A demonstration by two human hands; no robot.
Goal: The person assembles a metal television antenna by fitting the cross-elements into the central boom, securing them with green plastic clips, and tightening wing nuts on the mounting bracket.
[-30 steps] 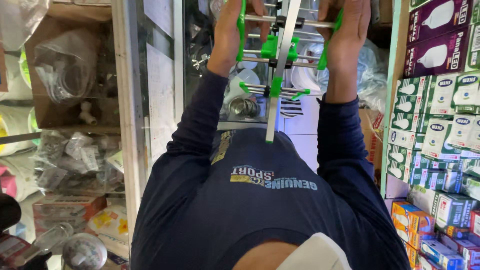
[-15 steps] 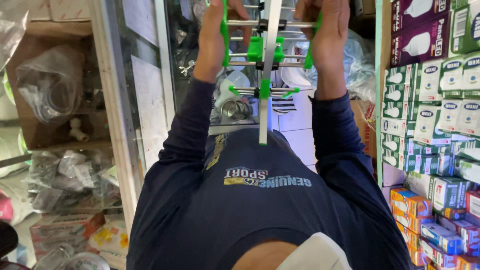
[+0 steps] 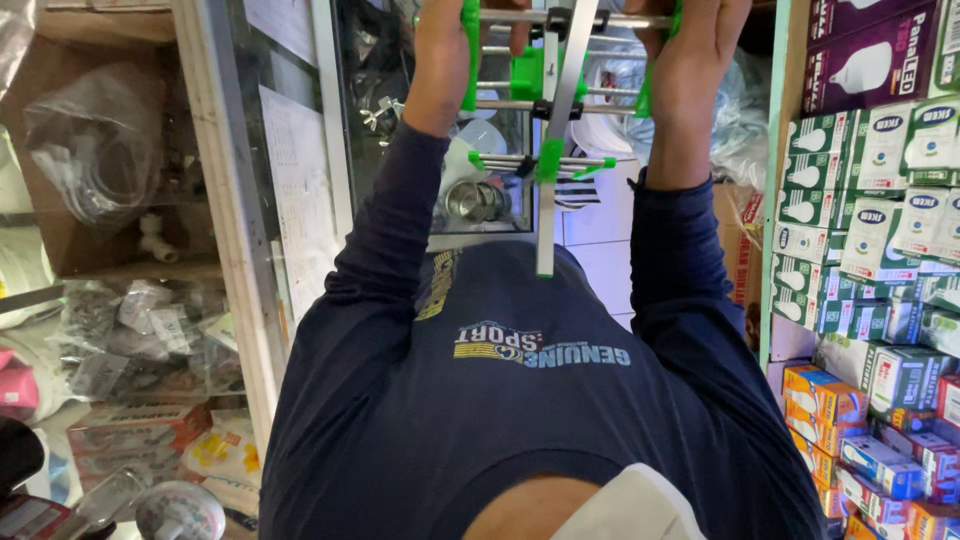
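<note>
Shop shelves of boxed bulbs (image 3: 880, 200) | silver metal antenna with green plastic clips (image 3: 550, 150) now lifted higher — left hand (image 3: 455, 50) and right hand (image 3: 690, 60) both closed round its crossbars.

A narrow open strip is left between the glass cabinet (image 3: 300, 180) and the shelf of boxes (image 3: 880, 250); it is largely filled by the raised antenna (image 3: 555, 120).

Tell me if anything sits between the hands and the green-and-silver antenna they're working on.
Nothing visible does. The left hand and the right hand both grip the antenna directly, one on each side of its crossbars, with the central metal boom running down between the arms.
</note>
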